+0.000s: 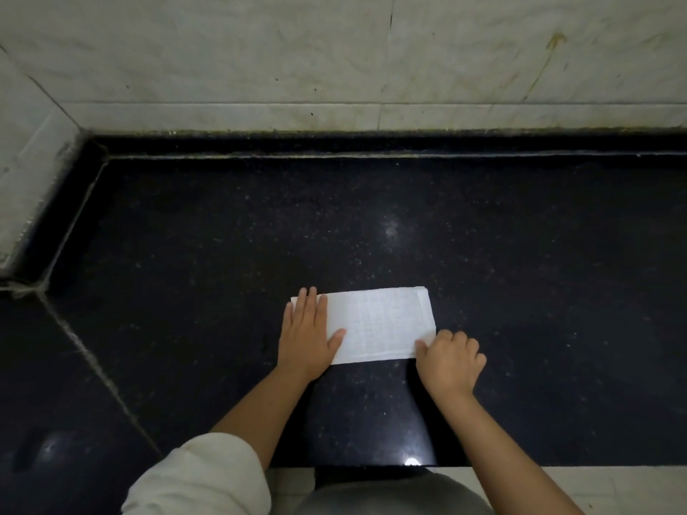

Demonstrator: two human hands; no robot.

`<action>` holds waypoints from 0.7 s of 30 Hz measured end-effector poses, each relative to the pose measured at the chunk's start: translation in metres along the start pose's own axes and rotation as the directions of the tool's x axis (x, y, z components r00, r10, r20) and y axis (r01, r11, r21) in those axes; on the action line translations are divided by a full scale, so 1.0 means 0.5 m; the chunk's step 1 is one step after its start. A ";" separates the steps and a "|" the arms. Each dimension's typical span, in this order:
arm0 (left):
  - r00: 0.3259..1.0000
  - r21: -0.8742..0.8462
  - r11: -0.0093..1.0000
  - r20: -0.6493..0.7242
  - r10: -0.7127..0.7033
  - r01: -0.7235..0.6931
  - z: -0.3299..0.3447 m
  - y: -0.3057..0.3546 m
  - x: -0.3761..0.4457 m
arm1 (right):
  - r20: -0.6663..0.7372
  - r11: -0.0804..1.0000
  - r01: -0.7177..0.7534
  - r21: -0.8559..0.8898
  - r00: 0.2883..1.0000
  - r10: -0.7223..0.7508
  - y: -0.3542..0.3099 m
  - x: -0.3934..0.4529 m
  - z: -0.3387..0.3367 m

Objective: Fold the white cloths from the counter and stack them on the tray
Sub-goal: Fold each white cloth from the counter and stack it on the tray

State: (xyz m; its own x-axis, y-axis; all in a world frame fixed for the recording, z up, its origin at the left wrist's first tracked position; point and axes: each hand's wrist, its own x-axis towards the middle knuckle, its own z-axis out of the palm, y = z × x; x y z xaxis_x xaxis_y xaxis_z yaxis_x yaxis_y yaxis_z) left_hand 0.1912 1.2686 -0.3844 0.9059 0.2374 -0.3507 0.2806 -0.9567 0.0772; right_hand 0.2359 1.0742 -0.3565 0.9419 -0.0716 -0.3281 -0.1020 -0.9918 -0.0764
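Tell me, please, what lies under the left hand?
The left hand rests flat on the white cloth's left end; that covered part, and the counter beneath, cannot be seen.

The cloth (375,323) lies on the counter (223,254), near its front edge, before the wall (334,50).

Left arm: white sleeve (200,477) pushed up to elbow; right forearm (494,436) bare; grey garment (390,496) below.
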 end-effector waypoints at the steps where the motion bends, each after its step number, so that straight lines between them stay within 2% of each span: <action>1: 1.000 0.005 1.000 -0.010 0.001 -0.001 0.000 0.000 0.001 | 0.010 0.999 -0.021 0.038 1.000 0.021 -0.005 0.001 -0.001; 4: 0.999 0.021 1.000 -0.044 0.007 -0.006 0.002 -0.002 0.002 | 0.000 0.991 -0.047 0.129 0.999 0.048 -0.015 0.002 -0.001; 6: 0.998 0.003 1.000 -0.066 0.012 -0.012 0.004 -0.002 0.003 | -0.064 0.971 -0.023 0.239 0.997 0.039 -0.019 0.004 -0.004; 9: 0.997 -0.049 0.998 -0.066 0.027 -0.031 0.005 -0.005 0.003 | -0.173 0.847 0.118 0.518 0.984 -0.031 -0.039 -0.002 -0.032; 11: 0.994 -0.087 0.995 -0.098 0.039 -0.047 0.001 -0.010 0.000 | -0.230 0.765 0.226 0.604 0.968 -0.104 -0.067 -0.016 -0.048; 13: 0.985 -0.152 0.988 -0.169 -0.025 -0.001 -0.006 -0.025 -0.009 | -0.280 0.693 0.329 0.641 0.941 -0.188 -0.112 -0.040 -0.056; 16: 0.954 -0.232 0.966 -0.245 -0.172 0.115 -0.011 -0.078 -0.036 | -0.369 0.624 0.498 0.602 0.867 -0.336 -0.188 -0.079 -0.045; 21: 0.922 -0.248 0.952 -0.297 -0.249 0.178 0.002 -0.175 -0.091 | -0.283 0.683 0.674 0.282 0.738 -0.612 -0.247 -0.119 0.074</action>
State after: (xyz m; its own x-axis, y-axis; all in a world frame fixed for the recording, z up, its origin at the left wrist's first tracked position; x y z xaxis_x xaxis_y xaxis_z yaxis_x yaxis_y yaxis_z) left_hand 0.1250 1.3413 -0.3761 0.8592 0.5075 -0.0651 0.5069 -0.8273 0.2422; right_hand 0.1807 1.2048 -0.3626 0.8483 0.5247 0.0709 0.4753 -0.6956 -0.5388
